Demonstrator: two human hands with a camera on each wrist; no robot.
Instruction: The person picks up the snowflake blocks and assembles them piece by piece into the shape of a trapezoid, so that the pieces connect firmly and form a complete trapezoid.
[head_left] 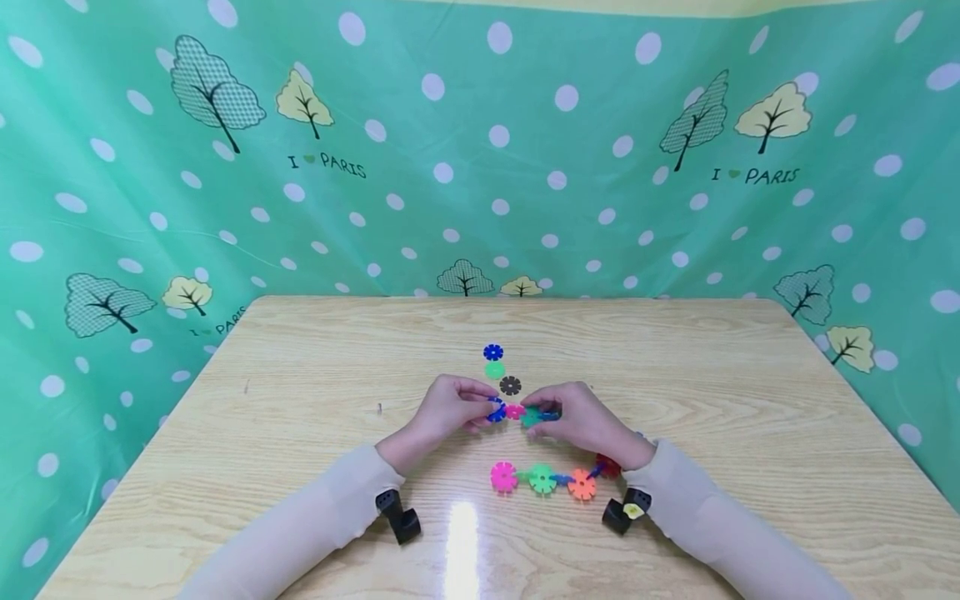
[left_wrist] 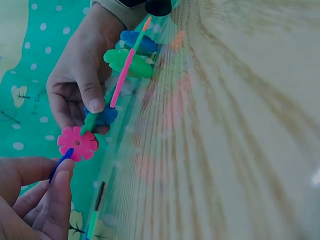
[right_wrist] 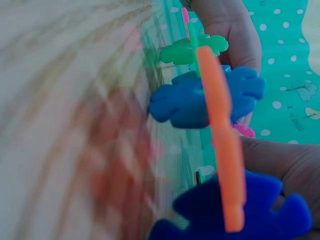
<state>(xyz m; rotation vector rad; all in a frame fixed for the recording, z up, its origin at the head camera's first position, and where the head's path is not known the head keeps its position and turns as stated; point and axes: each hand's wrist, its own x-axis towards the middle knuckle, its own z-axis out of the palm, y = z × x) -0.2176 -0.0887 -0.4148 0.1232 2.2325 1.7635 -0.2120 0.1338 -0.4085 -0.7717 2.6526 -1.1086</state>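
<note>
Left hand [head_left: 448,410] fingers pinch a dark blue disc [head_left: 496,412]; right hand [head_left: 578,419] fingers pinch a green disc [head_left: 534,417]. A pink disc [head_left: 514,411] sits between them, held above mid-worktop [head_left: 315,392]. Risk: slots misaligned, so the pink disc could pop out, dropping onto the finished chain [head_left: 553,480] near the worktop's front edge.

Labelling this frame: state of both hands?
Left hand: pinching a dark blue plastic snowflake disc.
Right hand: gripping a green plastic snowflake disc.

held snowflake-disc chain [head_left: 517,412]: blue, pink, green discs interlocked | raised just above table, between both hands
</note>
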